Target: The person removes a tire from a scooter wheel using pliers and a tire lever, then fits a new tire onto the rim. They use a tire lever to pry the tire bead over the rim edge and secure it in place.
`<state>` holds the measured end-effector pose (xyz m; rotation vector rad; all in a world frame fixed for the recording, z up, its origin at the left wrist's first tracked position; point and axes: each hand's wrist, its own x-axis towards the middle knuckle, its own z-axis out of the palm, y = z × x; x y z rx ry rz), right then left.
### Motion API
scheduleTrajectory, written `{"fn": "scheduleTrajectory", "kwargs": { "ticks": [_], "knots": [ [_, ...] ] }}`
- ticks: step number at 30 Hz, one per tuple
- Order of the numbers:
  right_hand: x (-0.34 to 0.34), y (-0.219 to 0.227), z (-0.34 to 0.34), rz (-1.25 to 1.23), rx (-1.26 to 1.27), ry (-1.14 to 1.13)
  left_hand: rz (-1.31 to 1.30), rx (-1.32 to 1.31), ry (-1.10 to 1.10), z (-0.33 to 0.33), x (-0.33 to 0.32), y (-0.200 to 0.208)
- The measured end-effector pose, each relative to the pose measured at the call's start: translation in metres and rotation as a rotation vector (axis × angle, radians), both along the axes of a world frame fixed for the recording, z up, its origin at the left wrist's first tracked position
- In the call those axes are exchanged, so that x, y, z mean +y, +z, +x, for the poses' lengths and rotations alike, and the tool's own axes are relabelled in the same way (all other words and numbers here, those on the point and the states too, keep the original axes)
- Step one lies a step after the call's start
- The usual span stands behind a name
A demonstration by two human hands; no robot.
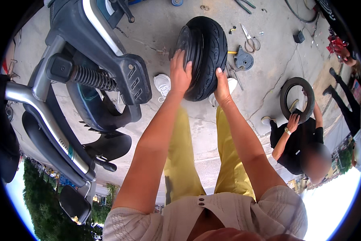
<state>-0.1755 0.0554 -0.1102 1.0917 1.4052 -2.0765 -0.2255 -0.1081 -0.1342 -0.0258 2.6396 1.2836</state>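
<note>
Between my hands a small scooter wheel with a black treaded tire (215, 52) stands upright over the concrete. Its dark round hub side (183, 40) faces left. My left hand (181, 73) presses against that side with its fingers spread over the rim. On the other side my right hand (222, 88) grips the lower tread, its thumb showing on top and its other fingers hidden behind the tire. Just right of the wheel, a grey round brake plate (243, 60) lies on the ground, next to scissors (251, 40) with open blades.
A grey scooter (96, 24) with a coil shock absorber (94, 77) fills the left. At the right, a crouching person in black (296, 140) holds another bare tire (285, 96). Pliers (244, 5) and a small black block (298, 37) lie on the far ground.
</note>
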Motion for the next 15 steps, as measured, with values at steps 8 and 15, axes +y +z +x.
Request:
{"fn": "scheduleTrajectory", "kwargs": {
  "ticks": [8, 15],
  "knots": [
    [0.043, -0.027, -0.097, -0.397, -0.306, -0.049, -0.076, -0.175, -0.075, -0.028, -0.005, 0.023],
    [0.027, -0.02, -0.074, -0.477, -0.291, -0.235, -0.595, -0.696, -0.472, -0.1, 0.012, 0.019]
  ]
}}
